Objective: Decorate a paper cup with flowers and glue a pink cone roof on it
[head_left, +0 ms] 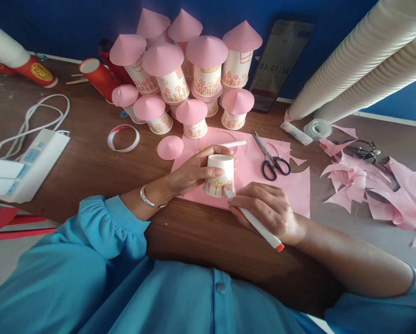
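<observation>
A white paper cup (pixel 220 163), upside down, is in my left hand (pixel 197 170), with fingers and thumb wrapped around its side. Yellow and red flowers are drawn along the cup's lower rim. My right hand (pixel 269 208) grips a white marker (pixel 262 229) with an orange-red end, its tip at the cup's lower right side. Beneath both hands lies pink paper (pixel 298 190). Black-handled scissors (pixel 272 160) rest on it, blades partly apart. Another white marker (pixel 237 144) lies behind the cup, and a small pink paper cone (pixel 170 147) sits to the left.
Several decorated cups with pink cone roofs (pixel 162 59) stand at the back. A phone (pixel 279 67) leans on the blue wall. Pink scraps (pixel 354 174) and a tape roll (pixel 317 129) lie right. At left are a tape ring (pixel 123 138), red tube (pixel 98 76) and power strip (pixel 37 162).
</observation>
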`<action>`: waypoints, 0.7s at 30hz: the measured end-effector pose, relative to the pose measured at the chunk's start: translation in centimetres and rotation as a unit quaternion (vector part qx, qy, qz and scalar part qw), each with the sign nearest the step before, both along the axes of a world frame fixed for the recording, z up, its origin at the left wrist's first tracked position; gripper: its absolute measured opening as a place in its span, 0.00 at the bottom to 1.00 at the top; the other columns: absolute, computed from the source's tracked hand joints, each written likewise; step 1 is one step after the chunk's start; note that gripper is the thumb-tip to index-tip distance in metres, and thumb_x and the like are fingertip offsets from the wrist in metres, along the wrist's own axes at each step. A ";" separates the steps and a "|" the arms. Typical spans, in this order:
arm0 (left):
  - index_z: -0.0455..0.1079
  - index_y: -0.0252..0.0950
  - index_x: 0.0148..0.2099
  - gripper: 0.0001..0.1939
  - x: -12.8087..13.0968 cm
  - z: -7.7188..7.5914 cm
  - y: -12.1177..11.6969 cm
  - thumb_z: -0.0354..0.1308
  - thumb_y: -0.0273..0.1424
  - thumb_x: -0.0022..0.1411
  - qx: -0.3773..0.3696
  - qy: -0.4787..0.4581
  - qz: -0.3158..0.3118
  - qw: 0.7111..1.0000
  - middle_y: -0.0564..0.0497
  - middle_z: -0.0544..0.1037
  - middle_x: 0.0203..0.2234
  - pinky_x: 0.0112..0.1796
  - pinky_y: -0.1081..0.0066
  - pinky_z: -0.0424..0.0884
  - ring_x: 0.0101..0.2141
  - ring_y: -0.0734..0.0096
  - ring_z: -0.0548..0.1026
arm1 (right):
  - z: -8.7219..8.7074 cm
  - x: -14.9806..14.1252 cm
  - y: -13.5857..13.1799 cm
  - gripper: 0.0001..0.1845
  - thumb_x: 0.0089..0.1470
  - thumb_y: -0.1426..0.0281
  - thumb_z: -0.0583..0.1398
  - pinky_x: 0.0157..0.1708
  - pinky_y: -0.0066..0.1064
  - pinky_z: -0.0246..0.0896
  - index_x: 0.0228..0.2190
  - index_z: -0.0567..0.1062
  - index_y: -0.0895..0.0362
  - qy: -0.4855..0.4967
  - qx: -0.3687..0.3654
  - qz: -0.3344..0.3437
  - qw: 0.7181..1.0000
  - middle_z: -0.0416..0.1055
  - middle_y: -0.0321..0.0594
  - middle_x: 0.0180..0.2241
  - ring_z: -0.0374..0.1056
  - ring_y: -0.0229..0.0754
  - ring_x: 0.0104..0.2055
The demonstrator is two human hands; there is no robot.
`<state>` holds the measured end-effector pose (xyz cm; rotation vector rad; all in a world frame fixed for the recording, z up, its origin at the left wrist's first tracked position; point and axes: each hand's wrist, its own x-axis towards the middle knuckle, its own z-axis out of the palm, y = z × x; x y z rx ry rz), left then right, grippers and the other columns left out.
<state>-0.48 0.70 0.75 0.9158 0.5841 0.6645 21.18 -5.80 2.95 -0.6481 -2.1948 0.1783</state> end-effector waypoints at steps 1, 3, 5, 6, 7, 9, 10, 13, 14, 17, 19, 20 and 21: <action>0.70 0.41 0.57 0.26 0.0 0.0 0.0 0.70 0.34 0.58 0.000 0.000 0.000 1.000 0.46 0.74 0.48 0.40 0.66 0.73 0.44 0.62 0.74 | 0.1 0.0 0.0 0.08 0.59 0.79 0.64 0.28 0.29 0.73 0.39 0.72 0.57 -0.002 -0.001 0.002 1.000 0.74 0.36 0.29 0.72 0.37 0.28; 0.70 0.41 0.57 0.26 0.0 0.0 0.0 0.70 0.34 0.58 0.000 -0.002 -0.001 1.000 0.46 0.74 0.48 0.40 0.67 0.73 0.44 0.62 0.74 | 0.1 0.0 0.0 0.08 0.59 0.79 0.63 0.28 0.29 0.72 0.38 0.72 0.57 -0.004 -0.002 0.004 1.000 0.73 0.36 0.28 0.72 0.37 0.28; 0.70 0.41 0.57 0.25 0.0 0.0 0.0 0.70 0.33 0.58 0.000 -0.004 -0.001 1.000 0.45 0.74 0.48 0.40 0.67 0.73 0.44 0.63 0.75 | 0.2 0.0 0.0 0.08 0.59 0.79 0.63 0.28 0.29 0.72 0.39 0.72 0.57 -0.004 -0.007 0.005 1.000 0.73 0.36 0.28 0.72 0.37 0.28; 0.70 0.41 0.57 0.25 0.0 0.0 0.0 0.70 0.33 0.58 0.000 -0.006 -0.001 1.000 0.45 0.75 0.48 0.40 0.67 0.74 0.44 0.63 0.75 | 0.2 0.0 -0.1 0.08 0.59 0.79 0.63 0.28 0.29 0.72 0.39 0.72 0.57 -0.005 -0.009 0.006 1.000 0.73 0.36 0.28 0.72 0.37 0.28; 0.71 0.40 0.57 0.24 0.0 0.0 0.0 0.69 0.33 0.58 0.000 -0.009 0.000 1.000 0.45 0.75 0.48 0.41 0.67 0.74 0.45 0.62 0.75 | 0.2 0.0 -0.1 0.09 0.58 0.80 0.63 0.28 0.29 0.73 0.39 0.72 0.57 -0.005 -0.011 0.007 1.000 0.74 0.36 0.28 0.72 0.37 0.28; 0.71 0.40 0.56 0.24 0.0 -0.1 0.1 0.69 0.32 0.59 -0.002 -0.015 0.001 1.000 0.45 0.75 0.49 0.41 0.66 0.74 0.46 0.61 0.75 | 0.2 0.1 -0.1 0.09 0.58 0.80 0.63 0.28 0.30 0.73 0.39 0.72 0.57 -0.002 -0.009 0.011 1.000 0.74 0.36 0.29 0.72 0.38 0.28; 0.71 0.40 0.56 0.23 0.0 -0.1 0.1 0.68 0.32 0.59 -0.004 -0.020 0.000 1.000 0.44 0.76 0.49 0.41 0.66 0.74 0.46 0.60 0.76 | 0.2 0.2 -0.1 0.09 0.57 0.80 0.63 0.27 0.30 0.73 0.39 0.72 0.58 0.000 -0.006 0.013 1.000 0.74 0.37 0.29 0.72 0.38 0.28; 0.71 0.39 0.56 0.22 0.0 -0.3 0.2 0.66 0.31 0.59 -0.011 -0.043 -0.003 0.999 0.43 0.77 0.48 0.41 0.64 0.74 0.47 0.57 0.77 | 0.2 0.3 -0.1 0.09 0.57 0.80 0.64 0.27 0.30 0.73 0.39 0.73 0.58 0.010 0.001 0.020 1.000 0.74 0.37 0.29 0.72 0.38 0.28; 0.71 0.38 0.56 0.22 0.0 -0.4 0.3 0.66 0.31 0.59 -0.011 -0.052 -0.003 0.999 0.42 0.78 0.48 0.41 0.64 0.75 0.47 0.57 0.77 | 0.2 0.4 -0.1 0.09 0.57 0.79 0.64 0.27 0.30 0.73 0.39 0.73 0.57 0.012 0.001 0.021 1.000 0.74 0.37 0.29 0.72 0.38 0.28; 0.71 0.37 0.56 0.23 0.0 -0.5 0.3 0.65 0.31 0.58 -0.013 -0.061 0.000 0.998 0.42 0.78 0.47 0.42 0.62 0.75 0.46 0.56 0.78 | 0.2 0.4 -0.2 0.09 0.57 0.79 0.64 0.28 0.29 0.73 0.40 0.73 0.57 0.010 -0.006 0.029 1.000 0.74 0.37 0.30 0.72 0.38 0.28; 0.71 0.37 0.55 0.23 0.0 -0.5 0.3 0.66 0.32 0.58 -0.015 -0.059 0.003 0.998 0.43 0.78 0.46 0.42 0.62 0.75 0.46 0.56 0.78 | 0.3 0.3 -0.2 0.09 0.57 0.79 0.64 0.28 0.29 0.73 0.39 0.73 0.57 0.003 -0.009 0.033 0.999 0.74 0.37 0.29 0.72 0.37 0.28; 0.71 0.37 0.55 0.23 0.0 -0.5 0.3 0.66 0.33 0.58 -0.016 -0.055 0.003 0.998 0.43 0.77 0.46 0.41 0.62 0.75 0.46 0.56 0.78 | 0.3 0.3 -0.2 0.08 0.57 0.79 0.64 0.29 0.29 0.74 0.39 0.73 0.57 0.001 -0.008 0.034 0.999 0.74 0.37 0.29 0.72 0.37 0.28; 0.71 0.38 0.56 0.24 0.0 -0.4 0.3 0.67 0.34 0.57 -0.016 -0.049 0.004 0.999 0.44 0.77 0.45 0.41 0.63 0.75 0.46 0.57 0.78 | 0.4 0.3 -0.2 0.08 0.58 0.79 0.64 0.29 0.29 0.74 0.38 0.73 0.58 0.000 -0.006 0.035 0.999 0.74 0.37 0.29 0.72 0.37 0.28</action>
